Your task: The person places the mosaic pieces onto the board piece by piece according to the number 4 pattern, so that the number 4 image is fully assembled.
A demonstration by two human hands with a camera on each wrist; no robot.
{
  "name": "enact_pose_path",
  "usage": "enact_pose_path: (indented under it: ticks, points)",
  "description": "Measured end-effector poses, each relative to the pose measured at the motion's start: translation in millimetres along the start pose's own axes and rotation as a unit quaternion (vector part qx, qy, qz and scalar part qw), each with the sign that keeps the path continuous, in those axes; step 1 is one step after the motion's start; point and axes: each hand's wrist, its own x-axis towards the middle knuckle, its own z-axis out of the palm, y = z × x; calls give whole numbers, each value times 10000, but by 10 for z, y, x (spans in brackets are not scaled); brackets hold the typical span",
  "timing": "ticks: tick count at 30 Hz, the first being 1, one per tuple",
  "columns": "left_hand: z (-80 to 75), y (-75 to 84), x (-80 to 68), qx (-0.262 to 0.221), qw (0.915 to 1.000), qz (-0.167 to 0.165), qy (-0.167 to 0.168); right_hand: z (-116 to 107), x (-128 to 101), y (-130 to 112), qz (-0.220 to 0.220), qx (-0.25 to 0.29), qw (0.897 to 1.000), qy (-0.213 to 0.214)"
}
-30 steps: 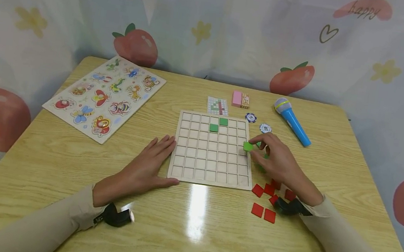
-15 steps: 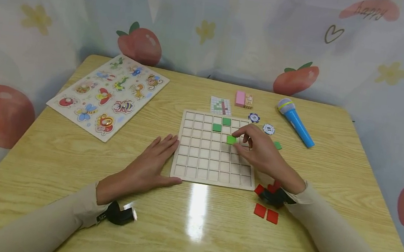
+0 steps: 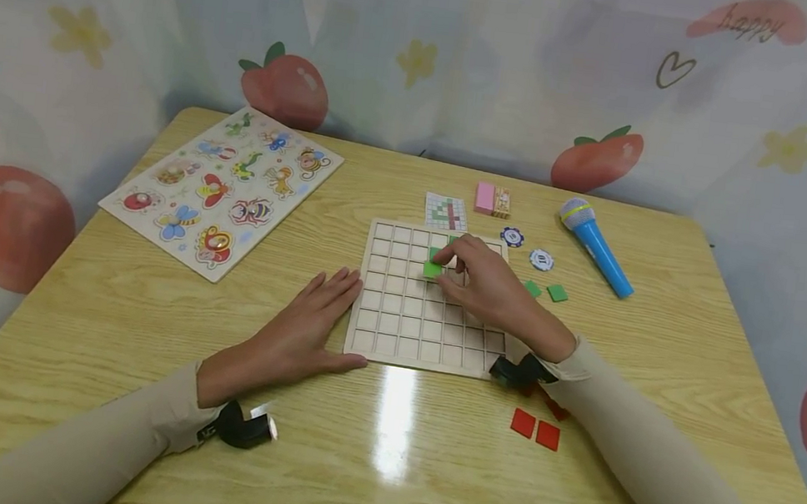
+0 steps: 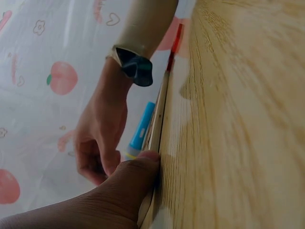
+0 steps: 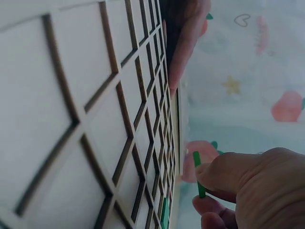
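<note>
My right hand pinches a small green square tile between thumb and fingers over the upper middle of a wooden grid board. In the right wrist view that tile is held edge-on above the board's cells, with another green tile lying in the grid. The pinching hand partly covers the set tiles in the head view. My left hand rests on the table at the board's left side, fingertips at its edge and thumb by the near left corner.
Loose green tiles and red tiles lie right of the board. Behind it are a pattern card, a pink block and poker chips. A toy microphone lies back right, an insect puzzle board left.
My right hand has carried the green tile leftward from the board's right edge to its upper middle. The left hand stays beside the board.
</note>
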Motion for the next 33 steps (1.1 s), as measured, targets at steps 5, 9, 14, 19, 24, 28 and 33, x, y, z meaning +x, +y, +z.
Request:
enact_pose_path:
  ticks: [5, 9, 14, 19, 24, 28, 33]
  points:
    - [-4, 3, 5, 25, 10000, 21, 0, 15, 101, -32, -83, -238, 9997, -75]
    - [-4, 3, 6, 24, 10000, 30, 0, 27, 174, -46, -28, -362, 9991, -202]
    - [3, 5, 6, 8, 10000, 73, 30, 58, 239, -50, 57, -434, 9983, -381]
    - [2, 8, 6, 18, 9999, 87, 55, 96, 277, -47, 12, -526, 9976, -445]
    - [-5, 13, 11, 13, 9999, 86, 60, 111, 302, -50, -25, -604, 9971, -464]
    - [-7, 11, 13, 21, 9999, 94, 65, 114, 318, -56, -1, -569, 9971, -510]
    - [-8, 1, 5, -25, 10000, 40, 41, 118, 345, -57, 42, -482, 9966, -664]
